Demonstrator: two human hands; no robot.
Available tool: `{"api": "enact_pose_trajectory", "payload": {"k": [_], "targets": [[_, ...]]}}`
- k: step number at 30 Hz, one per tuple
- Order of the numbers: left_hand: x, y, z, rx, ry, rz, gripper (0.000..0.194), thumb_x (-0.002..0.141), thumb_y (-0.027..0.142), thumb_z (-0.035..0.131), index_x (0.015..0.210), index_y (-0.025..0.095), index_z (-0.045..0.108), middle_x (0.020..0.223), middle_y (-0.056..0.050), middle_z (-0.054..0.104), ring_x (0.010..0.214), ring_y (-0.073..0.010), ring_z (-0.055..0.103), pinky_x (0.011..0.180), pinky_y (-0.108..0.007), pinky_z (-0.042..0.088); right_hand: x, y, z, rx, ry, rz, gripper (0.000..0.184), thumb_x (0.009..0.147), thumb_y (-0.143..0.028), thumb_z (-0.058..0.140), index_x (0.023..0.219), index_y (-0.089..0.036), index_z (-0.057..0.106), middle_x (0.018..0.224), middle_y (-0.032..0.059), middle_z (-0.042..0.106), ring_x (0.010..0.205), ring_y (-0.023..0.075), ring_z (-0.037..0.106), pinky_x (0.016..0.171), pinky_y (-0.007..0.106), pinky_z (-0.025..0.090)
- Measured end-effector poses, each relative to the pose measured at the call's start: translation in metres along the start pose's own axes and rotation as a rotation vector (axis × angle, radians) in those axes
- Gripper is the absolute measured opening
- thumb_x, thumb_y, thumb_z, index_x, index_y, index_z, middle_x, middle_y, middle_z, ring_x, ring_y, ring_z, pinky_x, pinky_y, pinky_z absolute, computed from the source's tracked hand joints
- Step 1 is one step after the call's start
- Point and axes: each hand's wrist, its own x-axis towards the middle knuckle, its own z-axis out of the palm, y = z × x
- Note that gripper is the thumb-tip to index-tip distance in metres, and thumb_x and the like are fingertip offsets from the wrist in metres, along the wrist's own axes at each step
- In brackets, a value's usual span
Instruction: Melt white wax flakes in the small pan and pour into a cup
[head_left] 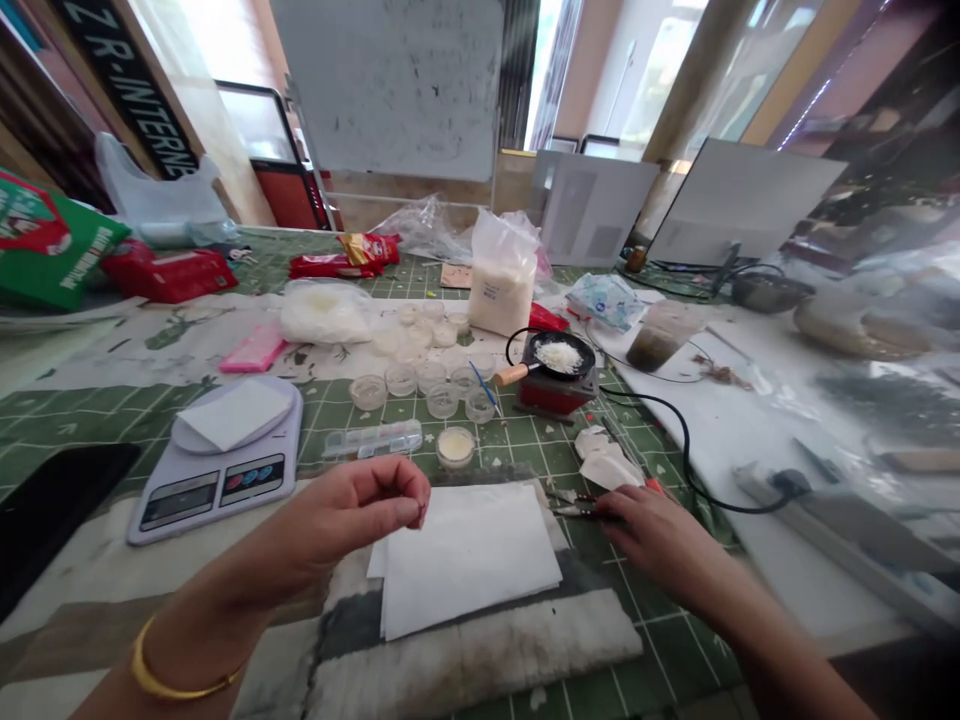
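Note:
My left hand (pixel 367 505) hovers over the left edge of the stacked white paper sheets (pixel 472 560), thumb and fingertips pinched together. Whatever may be between those fingertips is too small to make out. Right of the paper, my right hand (pixel 649 520) has its fingers closed on a dark tool with thin tips (pixel 574 505), which lies low at the cloth. Just beyond it is a crumpled white tissue (pixel 607 460). A small round jar with pale, creamy contents (pixel 456 447) stands behind the paper, beside a clear compartment case (pixel 375 438).
A digital scale (pixel 259 480) bearing folded paper stands left. Several clear cups (pixel 431 378) fill the middle. A small pan of white flakes (pixel 561 355) sits on a red-sided heater (pixel 555 395); its black cable (pixel 682 430) runs right. A bag of pale grains (pixel 501 285) stands behind.

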Motion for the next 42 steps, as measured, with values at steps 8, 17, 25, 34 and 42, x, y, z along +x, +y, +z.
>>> {"api": "enact_pose_trajectory", "payload": {"k": [8,17,25,34,42], "targets": [[0.015,-0.026,0.039,-0.238,-0.048,-0.171,0.017,0.078,0.032,0.066,0.08,0.016,0.06,0.074,0.0,0.059,0.073,-0.0157,0.051,0.074,-0.029,0.039,0.002,0.008,0.012,0.073,-0.022,-0.006,0.016,0.086,-0.021,0.053,0.081,-0.02,0.068,0.082,0.0075,0.066,0.078,0.0231,0.065,0.074,0.036,0.051],[0.024,-0.045,0.063,-0.539,0.082,-0.267,0.026,0.07,0.035,0.073,0.074,0.014,0.059,0.073,-0.003,0.061,0.062,-0.012,0.049,0.065,-0.028,0.037,0.011,-0.024,-0.018,0.803,-0.092,0.058,0.02,0.089,-0.04,0.056,0.089,-0.021,0.061,0.087,0.0079,0.069,0.079,0.0201,0.066,0.069,0.033,0.056],[0.025,-0.053,0.073,-0.662,0.175,-0.302,0.024,0.074,0.034,0.072,0.076,0.015,0.057,0.061,0.001,0.056,0.058,-0.0116,0.047,0.061,-0.027,0.035,0.053,-0.077,0.009,0.992,-0.233,0.06,0.033,0.091,-0.04,0.052,0.115,-0.02,0.063,0.083,0.0058,0.068,0.071,0.0164,0.063,0.055,0.027,0.05],[0.024,-0.063,0.071,-0.703,0.123,-0.395,0.022,0.083,0.036,0.065,0.08,0.017,0.056,0.063,0.001,0.058,0.061,-0.0123,0.05,0.064,-0.027,0.038,0.046,-0.078,0.023,0.672,-0.332,-0.114,0.02,0.093,-0.039,0.048,0.087,-0.021,0.056,0.072,0.001,0.062,0.063,0.0136,0.057,0.057,0.025,0.048],[0.019,-0.061,0.065,-0.841,0.016,-0.495,0.023,0.083,0.035,0.069,0.08,0.016,0.058,0.066,0.002,0.056,0.056,-0.0091,0.049,0.054,-0.023,0.038,0.038,-0.081,0.018,0.532,-0.34,-0.242,0.02,0.091,-0.034,0.049,0.101,-0.023,0.062,0.074,0.0054,0.071,0.056,0.0183,0.063,0.05,0.028,0.047]]}}
